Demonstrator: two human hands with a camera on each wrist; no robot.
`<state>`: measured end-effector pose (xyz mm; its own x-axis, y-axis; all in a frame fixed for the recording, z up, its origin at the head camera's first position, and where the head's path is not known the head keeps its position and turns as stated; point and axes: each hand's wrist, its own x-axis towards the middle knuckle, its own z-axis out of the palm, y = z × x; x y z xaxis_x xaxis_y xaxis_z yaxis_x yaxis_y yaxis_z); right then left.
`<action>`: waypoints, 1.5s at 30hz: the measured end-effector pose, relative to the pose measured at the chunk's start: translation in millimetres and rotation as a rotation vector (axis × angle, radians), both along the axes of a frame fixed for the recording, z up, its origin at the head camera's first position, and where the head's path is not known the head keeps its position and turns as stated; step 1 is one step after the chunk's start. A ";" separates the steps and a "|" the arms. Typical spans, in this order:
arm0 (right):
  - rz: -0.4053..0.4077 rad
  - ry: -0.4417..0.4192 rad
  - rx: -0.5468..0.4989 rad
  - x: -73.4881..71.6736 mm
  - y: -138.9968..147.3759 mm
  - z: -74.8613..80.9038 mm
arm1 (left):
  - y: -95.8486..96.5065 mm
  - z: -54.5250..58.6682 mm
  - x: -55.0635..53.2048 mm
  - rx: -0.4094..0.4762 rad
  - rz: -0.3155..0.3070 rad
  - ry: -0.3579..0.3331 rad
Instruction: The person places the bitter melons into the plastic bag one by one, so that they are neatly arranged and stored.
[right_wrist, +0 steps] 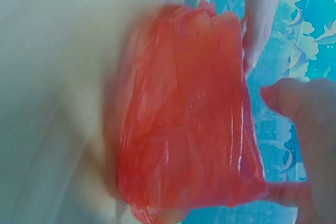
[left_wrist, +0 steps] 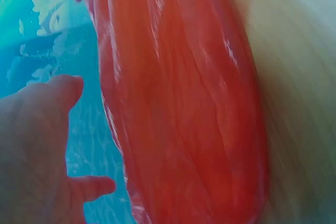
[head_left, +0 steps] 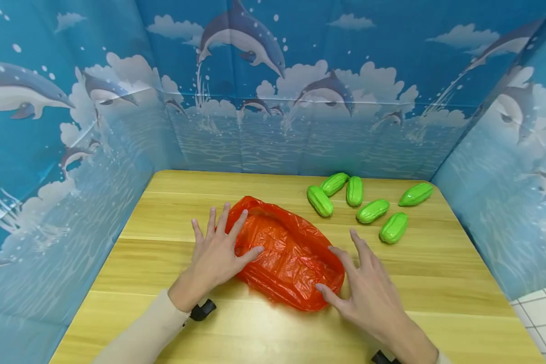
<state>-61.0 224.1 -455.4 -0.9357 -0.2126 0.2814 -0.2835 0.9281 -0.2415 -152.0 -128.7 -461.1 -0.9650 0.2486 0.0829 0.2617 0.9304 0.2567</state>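
A red plastic bag (head_left: 282, 247) lies spread on the wooden table, its mouth opened upward into a long oval with the rim standing up. My left hand (head_left: 220, 250) is over the bag's left end, fingers spread and straight, thumb reaching over the opening. At the right end my right hand (head_left: 368, 283) has its fingers apart, with the index finger and thumb close to the rim. Both wrist views show the bag's crinkled side wall (left_wrist: 173, 103) with the thumb and fingers beside its upper edge. Neither hand grips anything.
Several green ridged vegetable-like pieces (head_left: 372, 211) lie scattered at the table's back right, beyond the right hand. Blue dolphin-print curtains (head_left: 273, 136) enclose the back and both sides of the wooden table (head_left: 159, 263). White floor tiles (head_left: 543, 318) show at lower right.
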 end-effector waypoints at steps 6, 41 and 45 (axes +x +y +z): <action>-0.027 -0.043 -0.057 5.5 -2.9 -1.6 | -8.6 -6.1 -10.8 -0.009 0.029 -0.029; 0.132 0.165 -0.265 -47.0 9.2 -6.3 | -24.0 2.5 3.6 0.087 0.075 -0.063; 0.131 0.163 -0.243 -59.2 12.8 -5.1 | -23.8 5.7 6.4 0.102 0.067 -0.071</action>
<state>-120.1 236.9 -460.4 -0.8435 -0.2364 0.4823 -0.4496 0.8021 -0.3931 -145.6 -152.5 -455.3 -0.9835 0.1773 0.0349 0.1776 0.9133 0.3665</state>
